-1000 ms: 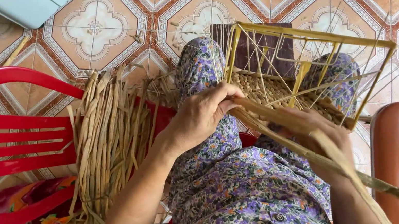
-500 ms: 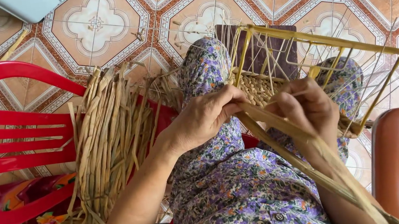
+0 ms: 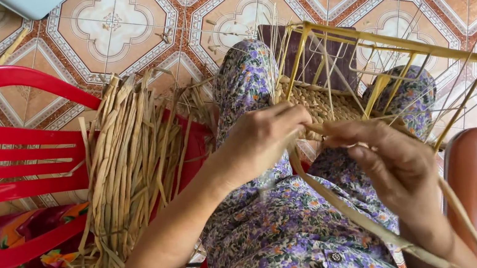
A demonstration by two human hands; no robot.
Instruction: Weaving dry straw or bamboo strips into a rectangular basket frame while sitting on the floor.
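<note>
Now | right hand (image 3: 402, 167) has risen beside the yellow frame (image 3: 400, 46), fingers pinching the reed strip (image 3: 349, 212) | left hand (image 3: 261, 140) stays closed on it; weaving continues.

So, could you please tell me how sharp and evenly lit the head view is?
Head view: soft, even daylight, no glare; the hands and frame are fairly sharp; the floor tiles bend slightly toward the edges, wide-lens distortion.

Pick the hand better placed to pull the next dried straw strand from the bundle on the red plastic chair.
Left hand, probably. It works on the side of the straw bundle lying on the red plastic chair. The right hand sits farther off, gripping the long flat strand by the yellow wire frame.
</note>
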